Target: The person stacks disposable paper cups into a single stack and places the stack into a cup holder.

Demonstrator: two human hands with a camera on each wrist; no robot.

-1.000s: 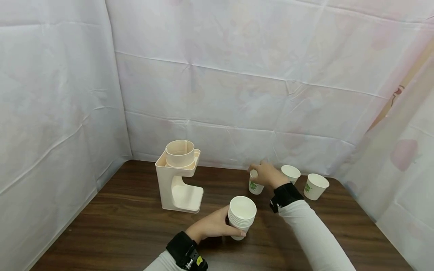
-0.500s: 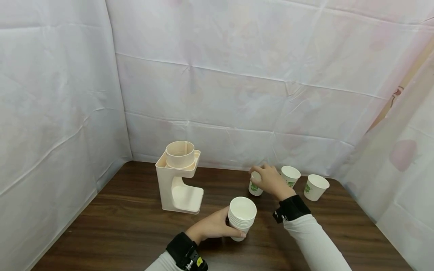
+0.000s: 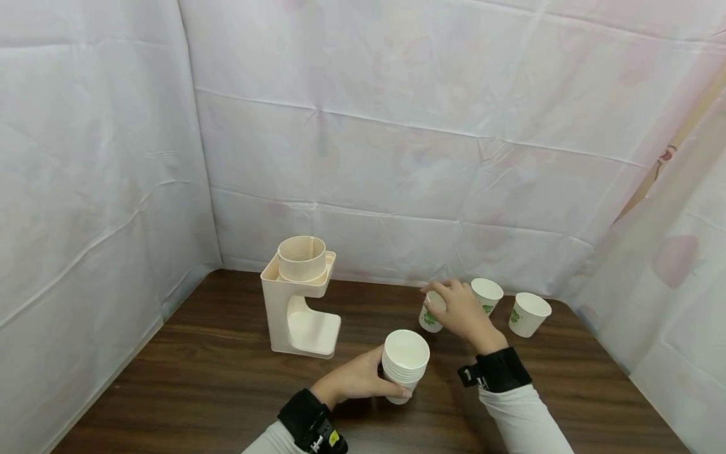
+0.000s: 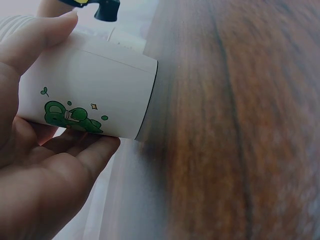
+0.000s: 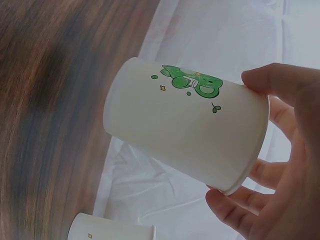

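Note:
My left hand (image 3: 357, 380) grips a stack of white paper cups (image 3: 405, 362) near the front middle of the table. The left wrist view shows thumb and fingers round the stack, whose lowest cup (image 4: 95, 85) has a green cartoon print. Farther back and to the right, my right hand (image 3: 464, 313) holds a single paper cup (image 3: 429, 320) by its rim. In the right wrist view that cup (image 5: 185, 130) has the same green print, with the thumb on one side of the rim and fingers on the other. Whether its base touches the table is hard to tell.
Two more paper cups stand at the back right, one (image 3: 486, 291) just behind my right hand and another (image 3: 529, 314) beyond it. A cream C-shaped stand (image 3: 278, 318) with a round holder (image 3: 302, 261) on top stands left of the stack. White cloth (image 3: 368, 157) hangs behind the table.
My right hand has come slightly toward me and to the right, and the single cup has shifted a little with it. The left hand and the stack have stayed still.

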